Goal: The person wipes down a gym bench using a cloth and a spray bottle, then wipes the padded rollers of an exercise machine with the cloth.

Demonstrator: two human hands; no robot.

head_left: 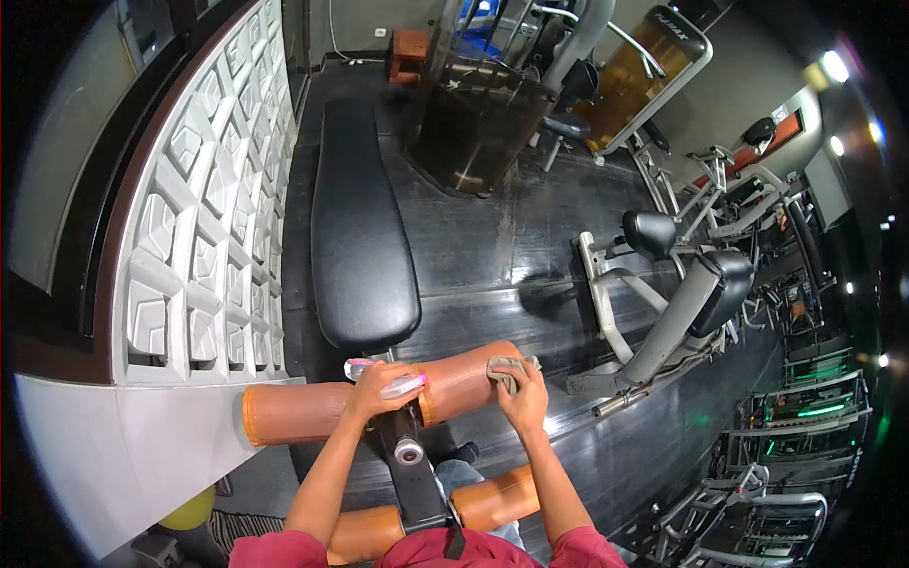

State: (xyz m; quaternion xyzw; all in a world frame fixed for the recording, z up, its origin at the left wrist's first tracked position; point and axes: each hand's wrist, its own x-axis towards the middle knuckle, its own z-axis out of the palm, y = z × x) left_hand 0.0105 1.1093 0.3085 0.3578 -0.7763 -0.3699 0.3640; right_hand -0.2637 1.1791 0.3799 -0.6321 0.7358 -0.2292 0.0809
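My left hand (379, 389) is wrapped round a clear bottle (406, 385) with pink parts, held above the middle of the bench frame. In my right hand (523, 396) is a bunched grey-beige cloth (505, 372), pressed on the right end of a brown roller pad (461, 381). Another brown roller pad (298, 414) lies to the left, on the other side of the black metal post (413, 483). Closer to my body are two more orange-brown roller pads, one on the left (365, 536) and one on the right (494, 498).
Beyond the pads stretches a long black bench pad (360, 227). A white lattice wall (204, 237) and a white ledge (142, 454) stand close on the left. On the right is a grey exercise machine (653, 322). A weight-stack machine (473, 123) stands ahead on the black floor.
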